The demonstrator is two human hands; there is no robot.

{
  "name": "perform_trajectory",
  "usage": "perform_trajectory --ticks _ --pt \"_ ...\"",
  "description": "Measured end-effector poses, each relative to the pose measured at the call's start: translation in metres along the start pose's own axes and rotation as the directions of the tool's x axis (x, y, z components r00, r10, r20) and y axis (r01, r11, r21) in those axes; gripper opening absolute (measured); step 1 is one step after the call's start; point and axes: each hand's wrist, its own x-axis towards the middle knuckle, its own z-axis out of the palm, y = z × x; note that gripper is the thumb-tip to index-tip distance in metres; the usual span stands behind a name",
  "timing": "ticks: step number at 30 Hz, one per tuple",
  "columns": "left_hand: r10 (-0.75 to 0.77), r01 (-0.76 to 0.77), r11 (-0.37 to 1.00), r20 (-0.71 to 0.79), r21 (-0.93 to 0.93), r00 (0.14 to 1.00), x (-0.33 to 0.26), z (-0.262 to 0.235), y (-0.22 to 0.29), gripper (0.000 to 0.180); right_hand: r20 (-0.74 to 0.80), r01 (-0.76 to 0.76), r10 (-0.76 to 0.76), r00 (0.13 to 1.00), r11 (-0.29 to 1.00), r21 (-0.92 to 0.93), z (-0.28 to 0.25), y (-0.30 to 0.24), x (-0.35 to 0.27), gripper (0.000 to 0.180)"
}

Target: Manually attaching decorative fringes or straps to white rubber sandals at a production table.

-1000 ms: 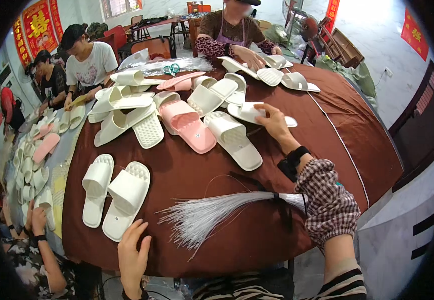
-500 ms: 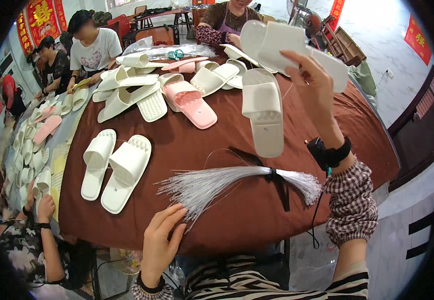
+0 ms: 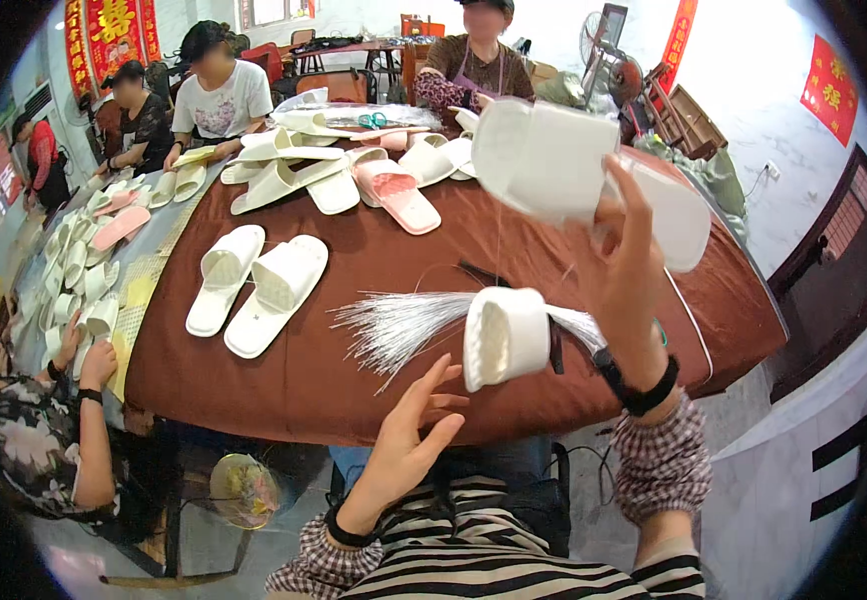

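My right hand (image 3: 622,255), raised over the table's right side, grips a white slipper (image 3: 546,160), blurred by motion. Another white slipper part (image 3: 676,208) shows beyond the hand. Lower down, a white slipper (image 3: 506,338) appears end-on in front of the bundle; a thin line runs above it, and I cannot tell whether it hangs. Just left of this slipper is my left hand (image 3: 414,425), open with fingers spread and holding nothing. Behind them lies a bundle of thin white strands (image 3: 409,322), its middle partly hidden. A pair of white slippers (image 3: 276,295) rests to the left.
White and pink slippers (image 3: 409,205) lie piled at the back of the brown-covered table (image 3: 374,265). More slippers (image 3: 79,250) cover another table at left, where a co-worker's hands (image 3: 97,360) are busy. Other people sit or stand beyond. Teal-handled scissors (image 3: 372,120) lie at the far side.
The view has shifted. My right hand has come lower with its slipper, and the lower slipper has swung nearer, in front of the strands. My left hand has moved right, toward it.
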Motion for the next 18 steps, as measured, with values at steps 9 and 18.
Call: perform_trajectory --ticks 9,18 --pt "-0.128 0.152 0.954 0.109 -0.257 0.986 0.063 0.012 -0.015 0.052 -0.013 0.046 -0.047 0.999 0.997 -0.057 -0.007 -0.024 -0.036 0.053" --pt "-0.070 0.072 0.996 0.044 -0.052 0.997 0.112 -0.026 -0.020 0.033 0.079 0.127 -0.126 0.989 0.992 0.002 -0.004 -0.017 -0.044 0.038"
